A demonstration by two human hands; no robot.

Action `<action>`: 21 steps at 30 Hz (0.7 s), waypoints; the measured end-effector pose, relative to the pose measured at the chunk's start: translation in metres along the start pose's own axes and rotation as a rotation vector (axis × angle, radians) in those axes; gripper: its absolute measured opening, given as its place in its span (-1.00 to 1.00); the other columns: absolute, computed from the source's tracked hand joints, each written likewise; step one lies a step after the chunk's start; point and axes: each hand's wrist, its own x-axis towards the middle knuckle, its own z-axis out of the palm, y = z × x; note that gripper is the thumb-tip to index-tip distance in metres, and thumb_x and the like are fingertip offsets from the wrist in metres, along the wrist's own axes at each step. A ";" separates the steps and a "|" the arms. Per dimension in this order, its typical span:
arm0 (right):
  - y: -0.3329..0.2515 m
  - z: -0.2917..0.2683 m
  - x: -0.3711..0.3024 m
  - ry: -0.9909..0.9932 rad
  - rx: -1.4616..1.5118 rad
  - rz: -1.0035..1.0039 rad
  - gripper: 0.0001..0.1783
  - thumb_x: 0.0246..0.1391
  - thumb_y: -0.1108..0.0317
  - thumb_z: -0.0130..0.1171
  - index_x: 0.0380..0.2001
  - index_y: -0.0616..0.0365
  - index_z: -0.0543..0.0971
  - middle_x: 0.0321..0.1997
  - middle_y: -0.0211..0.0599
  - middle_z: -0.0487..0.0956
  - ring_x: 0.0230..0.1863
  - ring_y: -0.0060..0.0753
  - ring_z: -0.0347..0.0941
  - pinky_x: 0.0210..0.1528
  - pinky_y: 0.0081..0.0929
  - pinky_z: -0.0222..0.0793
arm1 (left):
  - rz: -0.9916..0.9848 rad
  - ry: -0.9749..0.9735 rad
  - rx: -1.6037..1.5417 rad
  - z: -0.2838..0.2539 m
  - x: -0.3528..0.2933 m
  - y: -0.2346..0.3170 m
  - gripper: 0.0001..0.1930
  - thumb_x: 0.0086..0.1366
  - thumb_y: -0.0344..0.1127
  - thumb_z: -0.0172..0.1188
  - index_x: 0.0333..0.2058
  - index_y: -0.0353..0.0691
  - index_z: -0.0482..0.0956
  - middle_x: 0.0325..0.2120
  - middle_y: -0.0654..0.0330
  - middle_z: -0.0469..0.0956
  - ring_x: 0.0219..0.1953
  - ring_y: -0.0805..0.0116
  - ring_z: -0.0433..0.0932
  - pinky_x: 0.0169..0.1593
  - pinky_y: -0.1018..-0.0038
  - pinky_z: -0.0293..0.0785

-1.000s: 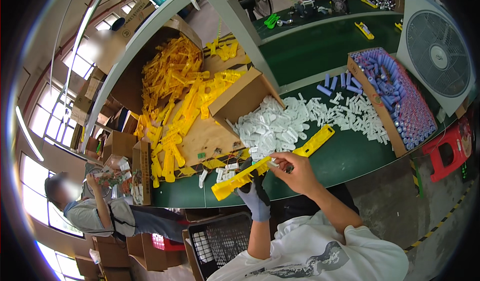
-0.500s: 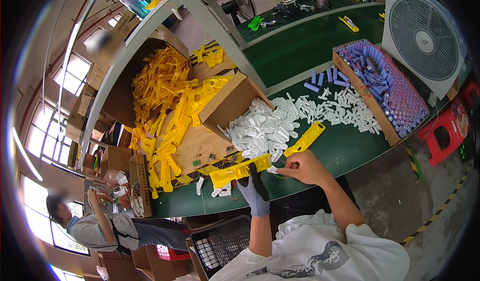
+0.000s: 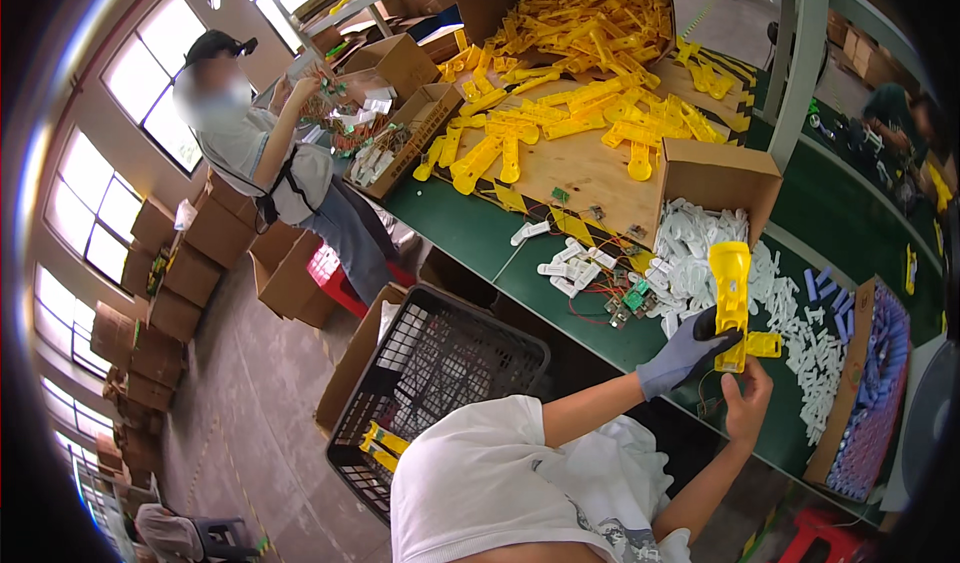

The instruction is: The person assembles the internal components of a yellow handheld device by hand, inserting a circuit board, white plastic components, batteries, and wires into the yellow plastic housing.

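Note:
My left hand (image 3: 682, 361), in a grey glove with black fingers, grips a long yellow plastic casing (image 3: 732, 298) held nearly upright above the table's front edge. My right hand (image 3: 748, 403), bare, is curled just below the casing's lower end; whatever lies in its fingers is too small to make out. Thin wires hang beside the casing's lower end. Behind it, a second yellow casing (image 3: 765, 345) lies on the green table. Close by is a heap of white plastic pieces (image 3: 700, 233), partly spilling from a tipped cardboard box (image 3: 725, 168).
Circuit boards with wires (image 3: 632, 298) and white parts (image 3: 578, 266) lie left of my hands. Yellow casings (image 3: 590, 18) pile up at the back. A box of purple cylindrical cells (image 3: 878, 373) stands right. A black crate (image 3: 450, 348) is beside me; a co-worker (image 3: 270, 153) stands far left.
My view has swung left. The casing in my left hand has turned from lying sideways to nearly upright, and my right hand has moved beneath its lower end.

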 end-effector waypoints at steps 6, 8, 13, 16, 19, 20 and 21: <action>0.028 -0.004 -0.008 0.089 -0.076 0.209 -0.85 0.05 0.59 0.10 -0.28 0.40 0.55 -0.43 -0.33 0.57 -0.42 -0.60 0.47 -0.36 -0.63 0.37 | 0.189 0.125 0.478 0.006 -0.012 -0.007 -0.51 0.04 -0.48 0.29 0.00 -0.30 0.40 -0.03 0.08 0.45 -0.05 0.31 0.50 0.03 0.43 0.43; 0.031 0.001 -0.009 0.309 0.041 0.221 -0.89 0.08 0.57 0.09 -0.33 0.36 0.57 -0.45 -0.41 0.55 -0.47 -0.66 0.44 -0.40 -0.68 0.35 | 0.559 0.021 0.791 0.012 -0.004 -0.009 -0.33 -0.07 -0.45 0.36 0.09 -0.24 0.36 0.10 -0.02 0.36 0.11 0.04 0.41 0.14 0.32 0.37; 0.026 -0.023 0.001 0.349 -0.009 0.039 -0.88 0.10 0.53 0.08 -0.31 0.31 0.58 -0.39 -0.44 0.55 -0.40 -0.67 0.41 -0.31 -0.71 0.31 | 0.628 -0.286 0.844 0.033 0.025 -0.003 -0.35 -0.10 -0.42 0.41 0.05 -0.14 0.42 0.19 -0.02 0.26 0.20 -0.03 0.31 0.21 0.26 0.29; 0.008 -0.033 0.009 0.363 0.267 0.128 -0.92 0.01 0.54 0.14 -0.37 0.30 0.55 -0.45 -0.44 0.51 -0.37 -0.64 0.38 -0.26 -0.67 0.28 | 0.424 -0.214 0.721 0.040 0.039 0.000 -0.59 0.00 -0.42 0.34 -0.12 -0.24 0.50 0.01 0.00 0.46 0.00 0.07 0.49 0.07 0.31 0.40; 0.004 -0.057 0.030 0.189 0.017 0.094 -0.95 -0.06 0.54 0.16 -0.48 0.29 0.50 -0.56 -0.44 0.44 -0.42 -0.66 0.34 -0.33 -0.65 0.24 | -0.087 -0.172 0.366 0.037 0.046 0.021 -0.53 0.07 -0.50 0.31 -0.01 -0.25 0.42 -0.02 0.15 0.44 -0.02 0.39 0.47 0.05 0.45 0.43; -0.004 -0.066 0.043 0.197 -0.096 0.080 -0.93 -0.07 0.52 0.17 -0.49 0.29 0.49 -0.58 -0.45 0.43 -0.44 -0.69 0.32 -0.36 -0.66 0.22 | -0.190 -0.164 0.439 0.054 0.053 0.042 -0.58 0.08 -0.52 0.27 -0.05 -0.27 0.44 0.00 0.10 0.43 -0.02 0.35 0.47 0.04 0.45 0.41; -0.018 -0.071 0.056 0.192 -0.202 0.067 -0.91 -0.07 0.50 0.18 -0.50 0.30 0.48 -0.61 -0.45 0.41 -0.47 -0.71 0.30 -0.40 -0.66 0.20 | -0.164 -0.302 0.585 0.058 0.063 0.058 -0.63 0.09 -0.53 0.22 -0.08 -0.30 0.46 0.02 0.05 0.41 -0.02 0.31 0.47 0.03 0.44 0.39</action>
